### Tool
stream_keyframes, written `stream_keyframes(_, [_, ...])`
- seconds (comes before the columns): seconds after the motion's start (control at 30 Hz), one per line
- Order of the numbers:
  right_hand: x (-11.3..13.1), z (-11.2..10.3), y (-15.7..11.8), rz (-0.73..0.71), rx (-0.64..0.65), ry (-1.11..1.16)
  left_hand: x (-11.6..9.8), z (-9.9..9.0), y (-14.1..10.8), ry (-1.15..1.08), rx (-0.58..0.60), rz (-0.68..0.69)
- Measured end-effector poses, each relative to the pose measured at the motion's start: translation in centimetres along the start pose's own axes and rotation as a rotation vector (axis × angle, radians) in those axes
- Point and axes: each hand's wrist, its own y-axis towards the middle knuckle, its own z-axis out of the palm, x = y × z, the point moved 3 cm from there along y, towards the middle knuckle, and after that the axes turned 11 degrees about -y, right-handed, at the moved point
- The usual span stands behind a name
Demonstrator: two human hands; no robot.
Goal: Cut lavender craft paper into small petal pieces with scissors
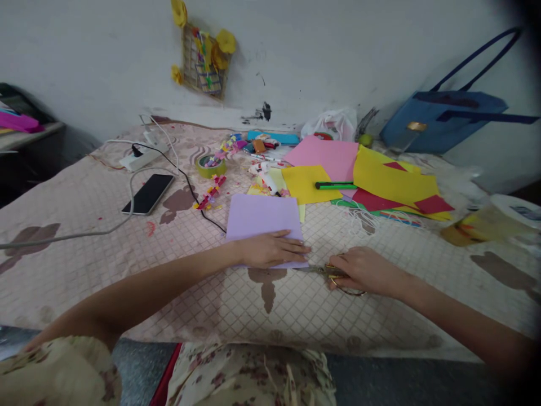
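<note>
A lavender sheet of paper (262, 217) lies flat on the patterned tablecloth in front of me. Across its lower right part rests my left hand (270, 250), palm down with fingers stretched out. My right hand (359, 272) grips a pair of scissors (327, 270) with gold-coloured handles. Their blades point left and reach the sheet's lower right corner; I cannot tell whether they are on or under the paper.
Pink paper (325, 155), yellow sheets (393, 179) and a green cutter (336, 185) lie beyond. White string (359, 217) is tangled nearby. At left are a phone (149, 194), a power strip (143, 157) and a tape roll (211, 166). A blue bag (443, 121) leans at right.
</note>
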Motion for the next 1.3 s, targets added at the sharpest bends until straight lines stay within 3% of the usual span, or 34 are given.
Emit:
stream_keyframes(0.33, [0.5,-0.1,0.8,0.038,0.007,0.036,0.1,0.1,-0.1,-0.003,-0.027,0.024])
stream_keyframes(0.6, [0.3,0.3,0.4,0.016,-0.008,0.027,0.2,0.2,0.1,-0.039,0.027,-0.036])
stream_keyframes(0.9, [0.3,-0.1,0.6,0.023,0.042,0.059,-0.1,-1.3,-1.1,0.004,-0.049,-0.019])
stream_keyframes(1.3, [0.5,-0.2,1.0,0.038,0.05,0.048,0.6,0.0,-2.4,0.089,-0.032,-0.031])
